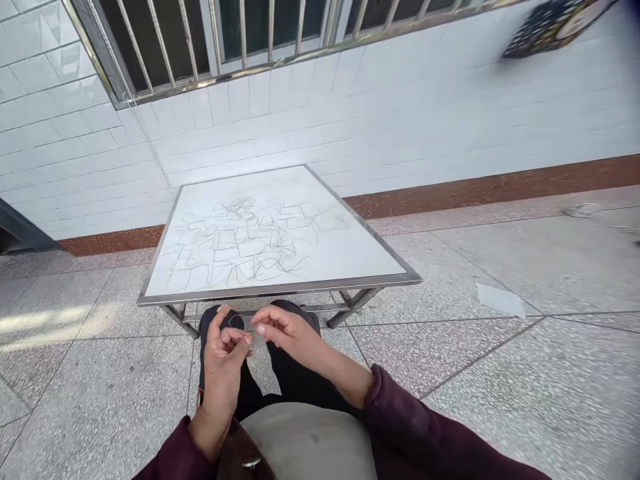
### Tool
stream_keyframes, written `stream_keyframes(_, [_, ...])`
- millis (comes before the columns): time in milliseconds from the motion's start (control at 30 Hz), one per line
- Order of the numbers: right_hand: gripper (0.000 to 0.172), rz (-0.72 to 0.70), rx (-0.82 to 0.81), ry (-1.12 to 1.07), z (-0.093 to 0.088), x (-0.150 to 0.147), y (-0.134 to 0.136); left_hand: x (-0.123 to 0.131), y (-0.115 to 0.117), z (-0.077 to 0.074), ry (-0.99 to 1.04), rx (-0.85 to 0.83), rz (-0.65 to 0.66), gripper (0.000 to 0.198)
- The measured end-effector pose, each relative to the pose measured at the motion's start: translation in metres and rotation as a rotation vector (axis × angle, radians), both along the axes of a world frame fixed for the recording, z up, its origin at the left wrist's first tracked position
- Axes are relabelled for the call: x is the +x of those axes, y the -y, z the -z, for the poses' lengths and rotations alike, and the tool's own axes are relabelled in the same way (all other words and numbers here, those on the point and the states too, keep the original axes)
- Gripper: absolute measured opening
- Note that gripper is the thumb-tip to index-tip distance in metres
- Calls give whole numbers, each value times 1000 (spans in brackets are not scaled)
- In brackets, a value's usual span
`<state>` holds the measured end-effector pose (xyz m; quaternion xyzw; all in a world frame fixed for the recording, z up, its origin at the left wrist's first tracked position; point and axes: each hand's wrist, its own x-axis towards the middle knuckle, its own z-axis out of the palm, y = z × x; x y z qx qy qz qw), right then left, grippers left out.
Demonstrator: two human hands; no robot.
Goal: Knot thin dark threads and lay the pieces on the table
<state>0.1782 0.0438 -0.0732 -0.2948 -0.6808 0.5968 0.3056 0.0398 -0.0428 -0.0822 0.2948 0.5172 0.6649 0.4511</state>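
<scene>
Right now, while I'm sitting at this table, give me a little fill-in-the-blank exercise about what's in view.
1. Thin strands lie on the table, whose top is coloured ____.
2. The left hand and right hand are close together by the table's ____ edge, not its far one.
3. In the picture, a pale scrap lies on the floor to the ____ of the table.

Missing words: white; near; right.

Paved walkway (barred window alongside).
</scene>
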Motion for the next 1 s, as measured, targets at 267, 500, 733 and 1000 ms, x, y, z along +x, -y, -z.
stream_keyframes(267, [11,20,-36,-35,19,0,-1,3,-12,8,146,-28,-7,72])
stream_keyframes(500, [30,-33,-138,-108,29,4,-2,6,-20,13,141,-59,-14,81])
stream_keyframes(733, [41,139,-271,-179,38,8,-11,15,-39,9,106,-84,-5,79])
stream_keyframes(1000, [25,425,-149,-112,32,34,-33,44,-80,0,28,-36,187,70])
